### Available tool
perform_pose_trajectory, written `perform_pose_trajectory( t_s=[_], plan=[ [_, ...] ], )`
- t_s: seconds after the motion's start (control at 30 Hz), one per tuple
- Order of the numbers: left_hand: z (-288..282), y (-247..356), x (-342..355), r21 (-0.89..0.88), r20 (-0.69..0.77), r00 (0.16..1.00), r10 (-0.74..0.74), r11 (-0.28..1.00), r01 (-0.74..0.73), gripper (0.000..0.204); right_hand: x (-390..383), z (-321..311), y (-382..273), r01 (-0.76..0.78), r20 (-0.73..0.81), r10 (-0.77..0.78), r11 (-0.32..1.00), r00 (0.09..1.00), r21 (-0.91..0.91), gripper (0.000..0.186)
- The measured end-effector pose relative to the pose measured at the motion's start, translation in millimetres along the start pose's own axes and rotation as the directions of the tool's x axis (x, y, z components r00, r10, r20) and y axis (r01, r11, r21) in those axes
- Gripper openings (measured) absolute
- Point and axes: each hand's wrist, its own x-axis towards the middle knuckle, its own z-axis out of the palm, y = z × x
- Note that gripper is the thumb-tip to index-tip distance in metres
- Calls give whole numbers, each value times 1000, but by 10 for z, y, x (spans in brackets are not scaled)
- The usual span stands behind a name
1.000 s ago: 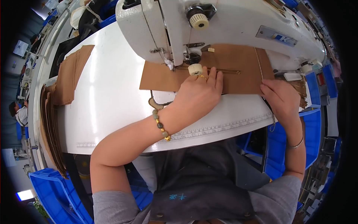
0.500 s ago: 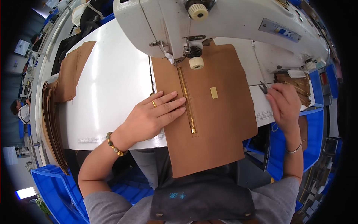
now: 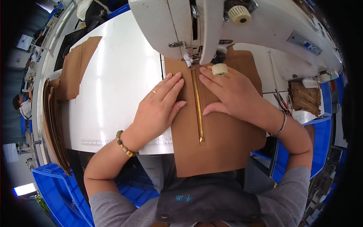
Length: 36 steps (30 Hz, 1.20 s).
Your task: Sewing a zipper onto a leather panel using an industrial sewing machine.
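Observation:
A brown panel [image 3: 211, 159], leather-like in look, lies flat under the needle area of a white sewing machine [image 3: 155, 22] and hangs over the table's near edge. A gold-toothed zipper [image 3: 198, 104] runs down a slot in it, its far end just below the presser foot. My left hand [image 3: 157, 104] rests flat on the panel's left edge, fingers together and thumb apart. On the zipper's other side my right hand [image 3: 236, 92] lies spread on the panel, thumb close to the teeth. Neither hand grips anything. Beside my right wrist, a pair of snips [image 3: 281, 101] lies on the table.
Brown cut pieces [image 3: 77, 68] lie at the table's left, with more draped over its edge [image 3: 53, 117]. Brown strips [image 3: 305, 99] sit at the right. Blue bins [image 3: 60, 189] stand below on both sides. A person [image 3: 23, 106] is far off at left.
My right hand has let go of the snips at the right and come onto the panel, covering its small yellow patch. My left hand has shifted a little outward from the zipper.

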Motion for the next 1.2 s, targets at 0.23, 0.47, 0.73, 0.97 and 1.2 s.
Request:
perform_pose_trajectory(
  t_s=[0.23, 0.47, 0.73, 0.97, 1.2],
  plan=[
    [66, 25, 68, 8, 14, 1000, 15, 1000, -15, 53, 4, 57, -47, -14, -72, 13, 1000, 997, -14, 83],
    [74, 81, 69, 33, 21, 1000, 0, 999, 0, 61, 9, 35, -48, -4, -79, 5, 1000, 997, 3, 82],
    [106, 141, 68, 60, 11, 1000, -28, 998, 27, 64, 24, 78, -27, 22, -136, -24, 1000, 990, -23, 81],
    [72, 141, 96, 120, 32, 999, 31, 992, -35, 66, 19, 70, -32, 20, -138, -23, 1000, 990, -23, 81],
    [-28, 92, 179, 157, 87, 993, 79, 983, -92, 69, 38, 76, -19, 22, -137, -27, 999, 990, -31, 81]
  ],
)
